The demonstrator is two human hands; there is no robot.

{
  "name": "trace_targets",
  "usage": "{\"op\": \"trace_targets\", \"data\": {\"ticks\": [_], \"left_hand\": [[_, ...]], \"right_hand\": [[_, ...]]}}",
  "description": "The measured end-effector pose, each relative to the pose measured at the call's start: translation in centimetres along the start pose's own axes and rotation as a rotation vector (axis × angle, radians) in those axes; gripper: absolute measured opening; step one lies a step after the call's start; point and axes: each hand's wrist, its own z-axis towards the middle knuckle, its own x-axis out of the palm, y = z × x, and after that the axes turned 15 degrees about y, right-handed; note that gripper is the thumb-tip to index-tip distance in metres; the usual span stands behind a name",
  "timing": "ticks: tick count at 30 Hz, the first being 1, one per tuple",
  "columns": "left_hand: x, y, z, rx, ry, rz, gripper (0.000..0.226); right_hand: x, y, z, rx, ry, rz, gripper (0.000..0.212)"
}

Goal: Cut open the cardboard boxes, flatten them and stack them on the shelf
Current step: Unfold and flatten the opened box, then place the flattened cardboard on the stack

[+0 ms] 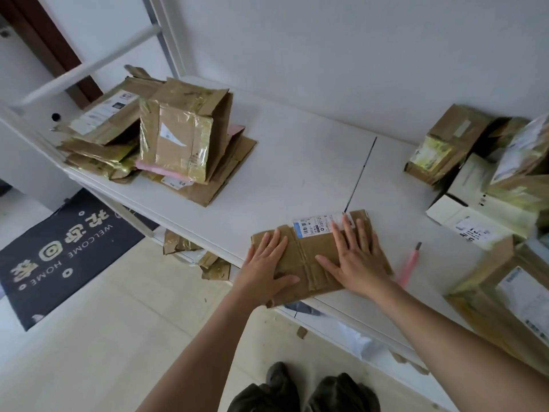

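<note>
Flattening step: both hands, left and right, spread open pressing cardboard box flat; likely next, carrying onto flattened stack.

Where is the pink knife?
The pink knife lies on the white shelf, just right of the right hand pressing the flat box, with the uncut boxes farther right.

Brown flattened box with white-blue label, pink cutter on white shelf, dark doormat with pale lettering, cream floor tiles.
</note>
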Motion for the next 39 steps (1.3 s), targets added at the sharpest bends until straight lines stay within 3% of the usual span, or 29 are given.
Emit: {"op": "trace_targets", "data": {"ticks": [7,11,14,16,18,19,25,30,34,39], "left_hand": [[0.3,-1.3,0.0,-0.085,-0.132,-0.111,0.089],[0.3,-3.0,-0.4,-0.218,-0.309,-0.498,0.095],[-0.9,-3.8,-1.0,-0.332,-0.499,-0.981,0.078],[-2.2,-3.7,-1.5,-0.34,-0.476,-1.254,0.05],[-3.3,-3.6,-2.5,-0.283,-0.415,-1.326,0.015],[-3.7,-3.8,-3.1,-0.266,-0.413,-1.349,0.015],[-6.2,-3.6,-6.9,-0.21,-0.6,-1.522,0.021],[-9.6,-1.0,-9.3,0.0,-0.672,-1.706,0.018],[-12.4,2.3,-9.9,0.138,-0.662,-1.84,0.019],[-17.2,11.6,-12.2,0.195,-0.616,-1.927,0.019]], "right_hand": [[-0.4,-0.1,0.5,0.004,0.06,0.039,0.087],[-0.2,-0.1,0.4,-0.007,0.027,0.065,0.086],[-0.2,-0.1,0.1,-0.031,-0.005,0.068,0.086],[-0.5,-0.2,-0.3,-0.059,0.004,0.096,0.089],[-1.1,0.0,-0.9,-0.071,0.021,0.152,0.087],[-1.3,0.3,-1.4,-0.066,0.002,0.189,0.084],[-4.0,5.6,-5.3,0.09,-0.474,0.596,0.081],[-9.7,11.7,-6.1,0.011,-0.665,0.911,0.09],[-13.0,17.7,-5.6,-0.143,-0.844,0.924,0.094],[-14.4,29.7,-2.0,-0.224,-0.869,0.972,0.082]]}}
